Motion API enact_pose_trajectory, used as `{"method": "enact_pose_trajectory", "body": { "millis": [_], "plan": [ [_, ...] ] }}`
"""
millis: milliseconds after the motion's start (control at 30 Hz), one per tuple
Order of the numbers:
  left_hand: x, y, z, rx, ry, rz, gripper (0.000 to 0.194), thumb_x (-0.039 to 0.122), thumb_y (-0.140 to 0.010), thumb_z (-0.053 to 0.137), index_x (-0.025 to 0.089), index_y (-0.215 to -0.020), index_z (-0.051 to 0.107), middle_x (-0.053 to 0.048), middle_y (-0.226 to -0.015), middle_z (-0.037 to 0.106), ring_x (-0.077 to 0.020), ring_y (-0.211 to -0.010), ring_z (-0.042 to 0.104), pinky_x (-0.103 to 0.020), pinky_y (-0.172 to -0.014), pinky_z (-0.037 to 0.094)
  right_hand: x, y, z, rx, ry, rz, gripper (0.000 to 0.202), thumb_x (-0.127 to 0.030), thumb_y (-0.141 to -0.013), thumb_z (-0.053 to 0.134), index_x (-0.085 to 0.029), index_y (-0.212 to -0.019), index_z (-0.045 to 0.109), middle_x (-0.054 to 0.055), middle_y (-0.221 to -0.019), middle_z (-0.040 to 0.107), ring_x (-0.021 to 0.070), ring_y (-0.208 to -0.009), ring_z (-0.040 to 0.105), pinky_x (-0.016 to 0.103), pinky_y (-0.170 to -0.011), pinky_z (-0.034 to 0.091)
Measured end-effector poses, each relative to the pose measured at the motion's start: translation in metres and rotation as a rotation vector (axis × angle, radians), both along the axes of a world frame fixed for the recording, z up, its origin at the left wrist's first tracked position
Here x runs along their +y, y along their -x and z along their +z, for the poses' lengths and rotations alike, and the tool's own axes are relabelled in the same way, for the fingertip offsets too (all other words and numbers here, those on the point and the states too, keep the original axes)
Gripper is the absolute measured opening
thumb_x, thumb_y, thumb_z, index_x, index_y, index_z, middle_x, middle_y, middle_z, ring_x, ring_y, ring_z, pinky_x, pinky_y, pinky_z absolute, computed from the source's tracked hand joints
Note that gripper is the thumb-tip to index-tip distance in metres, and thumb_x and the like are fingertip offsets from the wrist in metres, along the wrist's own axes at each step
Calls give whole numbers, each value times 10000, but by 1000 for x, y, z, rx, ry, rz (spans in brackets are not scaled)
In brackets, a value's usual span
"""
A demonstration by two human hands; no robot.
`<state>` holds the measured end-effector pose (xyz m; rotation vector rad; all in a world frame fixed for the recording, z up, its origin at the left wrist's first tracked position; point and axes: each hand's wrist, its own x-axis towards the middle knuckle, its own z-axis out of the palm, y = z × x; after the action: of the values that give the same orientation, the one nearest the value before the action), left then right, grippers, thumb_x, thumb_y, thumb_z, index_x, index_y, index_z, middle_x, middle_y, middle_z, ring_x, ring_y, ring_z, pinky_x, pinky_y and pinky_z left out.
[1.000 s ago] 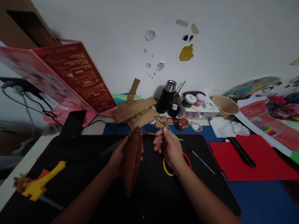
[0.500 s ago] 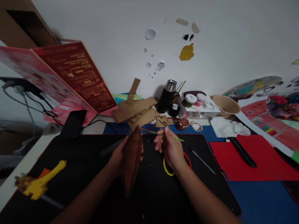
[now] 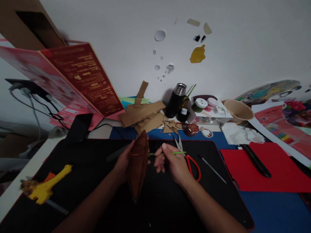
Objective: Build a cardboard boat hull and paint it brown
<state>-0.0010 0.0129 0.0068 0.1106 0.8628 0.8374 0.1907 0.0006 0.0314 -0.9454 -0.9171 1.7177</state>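
Observation:
My left hand (image 3: pixel 123 161) grips a brown, boat-shaped piece (image 3: pixel 138 168) from its left side, pointed at both ends and held up lengthwise over the black mat (image 3: pixel 165 207). Between the thumb and fingers of my right hand (image 3: pixel 171 160) is a thin paintbrush (image 3: pixel 179 152) with a green handle. Its bristle end reaches the middle of the brown piece; the tip itself is hard to make out. Partly behind my right hand lies a pair of scissors (image 3: pixel 198 173) with a red handle, blades pointing away. An uncapped jar of brown paint (image 3: pixel 192 129) stands beyond.
Cardboard scraps (image 3: pixel 143 113), a black thermos (image 3: pixel 175 102) and a box (image 3: pixel 209 117) with paint jars line the wall. To the left are a yellow giraffe figure (image 3: pixel 46 189) and a phone (image 3: pixel 80 127). Rightward lie a pen (image 3: pixel 213 169) and red paper (image 3: pixel 282 168).
My right hand has moved down and slightly left, bringing the brush from the brown piece's top end to its middle. The scissors' blades have come into view. The camera has shifted slightly.

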Motion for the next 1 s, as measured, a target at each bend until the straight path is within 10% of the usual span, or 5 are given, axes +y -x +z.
{"method": "enact_pose_trajectory", "body": {
  "millis": [1000],
  "plan": [
    [0, -1, 7, -29, 41, -5, 515, 522, -1043, 475, 107, -1139, 763, -140, -839, 803, -248, -631, 757, -324, -586, 592, 1, -6, 0, 8, 32, -42, 490, -638, -908, 705, -158, -811, 685, 35, -553, 707, 132, -389, 619, 180, -361, 365]
  ]
}}
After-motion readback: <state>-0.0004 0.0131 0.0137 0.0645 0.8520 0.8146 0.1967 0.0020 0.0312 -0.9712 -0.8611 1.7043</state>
